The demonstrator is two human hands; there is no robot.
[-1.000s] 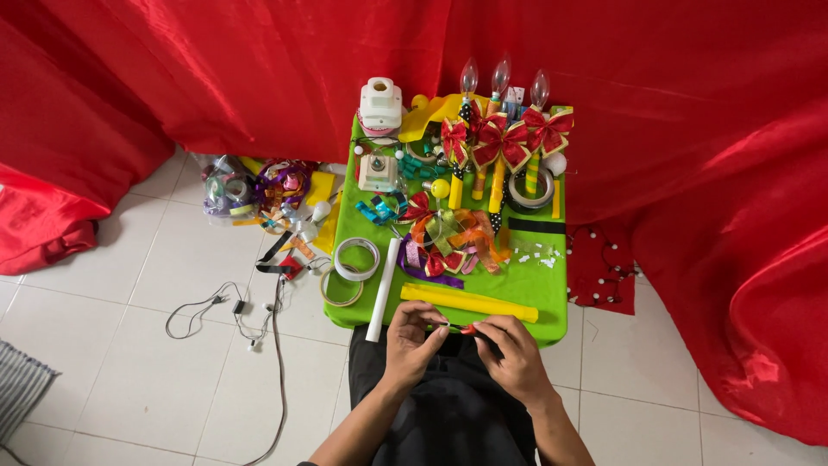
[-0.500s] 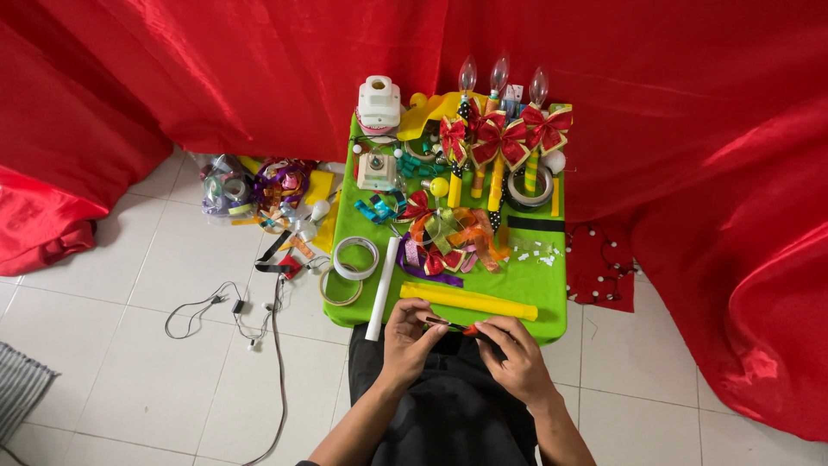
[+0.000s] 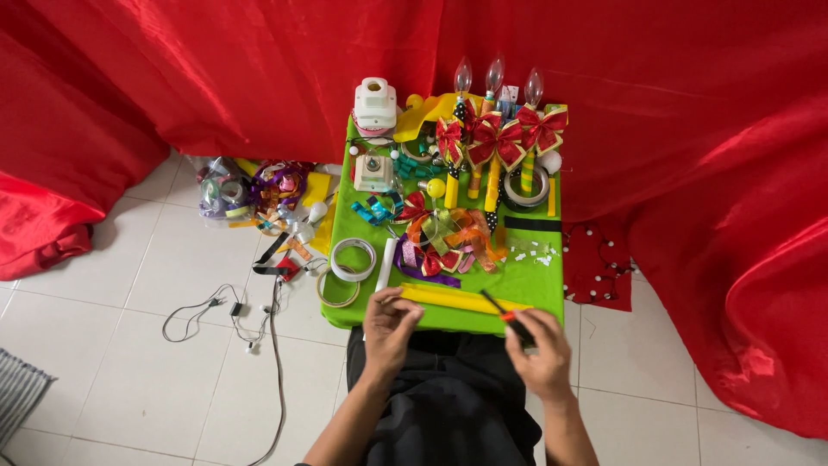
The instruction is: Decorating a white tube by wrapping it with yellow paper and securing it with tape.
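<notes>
2 bare hands work at the near edge of a green table. The right hand grips a small black and orange tool, tip up over a long yellow strip. The left hand is curled beside the strip; I cannot tell what it holds.

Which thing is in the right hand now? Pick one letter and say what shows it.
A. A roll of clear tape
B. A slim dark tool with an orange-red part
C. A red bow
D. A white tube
B: the right hand grips a slim dark tool with an orange-red part at the fingers, its tip pointing up over the yellow strip on the green table.
</notes>
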